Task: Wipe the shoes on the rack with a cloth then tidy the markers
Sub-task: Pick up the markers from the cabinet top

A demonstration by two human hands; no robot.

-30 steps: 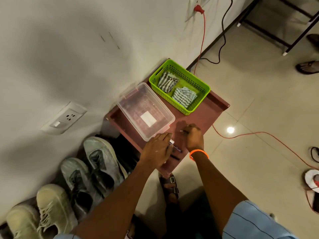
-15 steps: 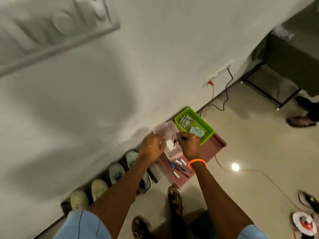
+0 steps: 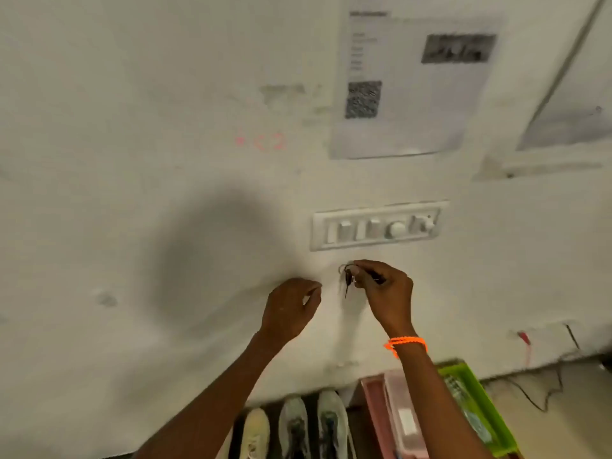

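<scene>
Head view: both hands raised in front of the wall, right hand (image 3: 385, 289) pinching a small dark dangling item (image 3: 347, 279), too blurred to identify, just below the switch panel (image 3: 376, 228); left hand (image 3: 291, 308) beside it, fingers curled, holding nothing visible. Shoes (image 3: 294, 429) sit low at the near edge against the wall, clear plastic box (image 3: 402, 415) and green basket (image 3: 477, 409) to their right; markers not visible.

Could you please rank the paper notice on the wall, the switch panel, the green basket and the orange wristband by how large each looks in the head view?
1. Paper notice, clearly largest.
2. Switch panel and green basket: about alike; the basket is partly hidden by the arm and lies farther down, so I will not rank them.
3. Orange wristband, smallest.
</scene>
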